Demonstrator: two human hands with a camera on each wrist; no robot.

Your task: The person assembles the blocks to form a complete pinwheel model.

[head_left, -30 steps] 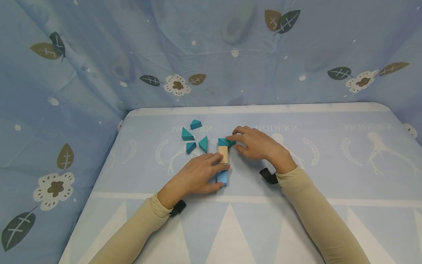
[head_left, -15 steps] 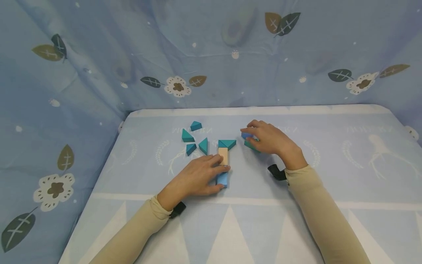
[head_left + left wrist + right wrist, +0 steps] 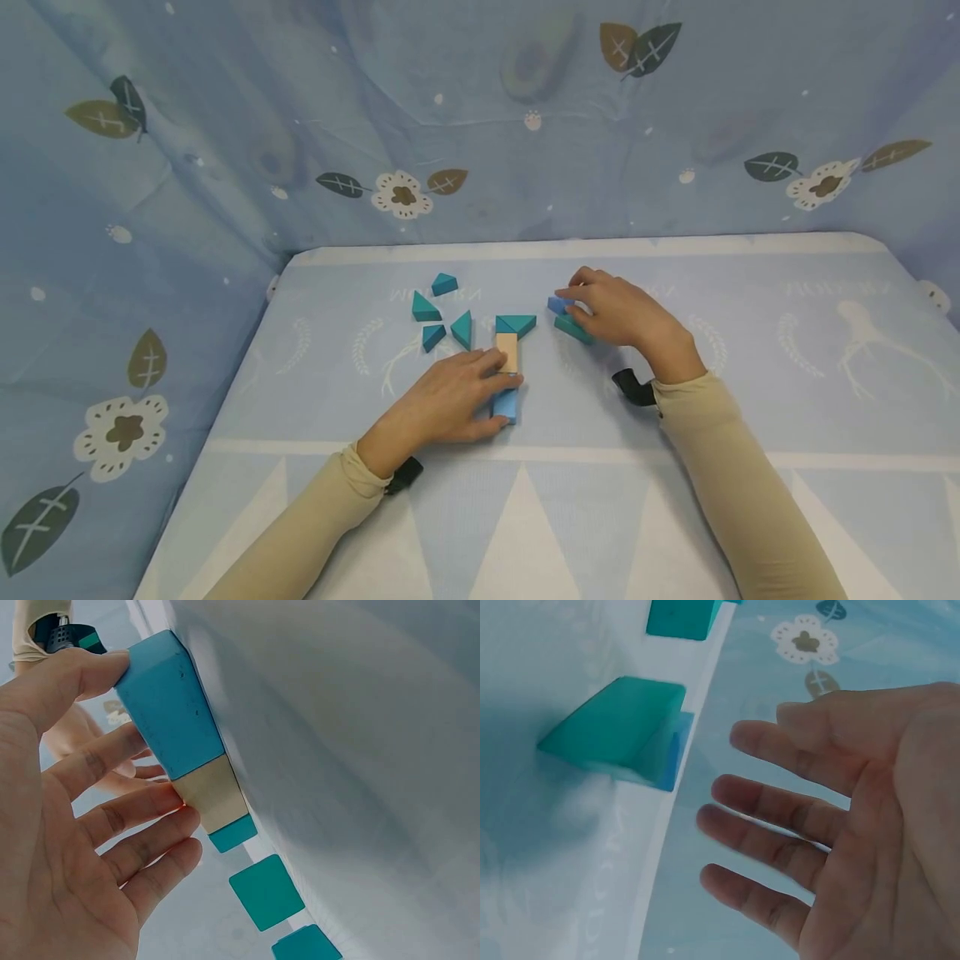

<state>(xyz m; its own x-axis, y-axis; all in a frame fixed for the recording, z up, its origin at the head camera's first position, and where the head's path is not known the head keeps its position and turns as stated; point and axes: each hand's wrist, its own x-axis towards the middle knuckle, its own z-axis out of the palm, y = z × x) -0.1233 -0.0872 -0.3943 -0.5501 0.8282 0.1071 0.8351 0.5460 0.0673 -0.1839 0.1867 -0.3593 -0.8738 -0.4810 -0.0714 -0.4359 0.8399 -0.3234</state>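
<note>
A row of blocks lies flat on the table: a light blue block (image 3: 505, 407) nearest, a beige block (image 3: 508, 353) beyond it, and two teal triangular blocks (image 3: 516, 324) at the far end. Alongside, my left hand (image 3: 450, 400) has its thumb against the near end of the blue block, its other fingers spread along the row. In the left wrist view, fingertips meet the beige block (image 3: 214, 795). My right hand (image 3: 622, 310) hovers by a green block (image 3: 573, 328) and a smaller blue block (image 3: 557, 305), its fingers extended and holding nothing in the right wrist view.
Several loose teal triangular blocks (image 3: 462, 331) lie left of the row. The table (image 3: 750, 400) wears a pale patterned cover, and a blue printed curtain (image 3: 495, 200) hangs behind its far edge. A black wrist strap piece (image 3: 632, 388) hangs under the right wrist.
My right hand has moved away from the teal triangles at the row's far end, rightward to the green and blue blocks. The left hand has stayed on the row.
</note>
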